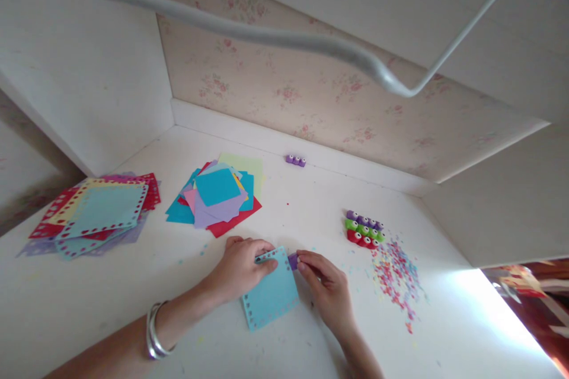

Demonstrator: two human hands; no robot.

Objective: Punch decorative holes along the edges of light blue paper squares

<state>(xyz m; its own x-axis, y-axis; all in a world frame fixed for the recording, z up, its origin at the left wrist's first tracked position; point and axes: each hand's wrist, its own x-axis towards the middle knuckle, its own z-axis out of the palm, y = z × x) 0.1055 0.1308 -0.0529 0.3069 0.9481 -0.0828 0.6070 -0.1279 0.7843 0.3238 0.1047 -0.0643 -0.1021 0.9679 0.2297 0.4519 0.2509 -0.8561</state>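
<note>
My left hand (240,267) pinches the top edge of a light blue paper sheet (272,297), thumb on top. Small punched holes run along the sheet's top, left and bottom edges. At the sheet's upper right edge is a small purple craft punch (293,260), gripped between the thumb and fingers of my right hand (328,285). Whether the punch is pressed down cannot be made out.
Punched sheets (104,210) lie piled at the left, beside a stack of coloured paper (217,186). Purple punches (296,160) stand near the back wall. Rows of purple, green and red punches (364,230) adjoin scattered confetti (397,275). A white cable (267,37) crosses above.
</note>
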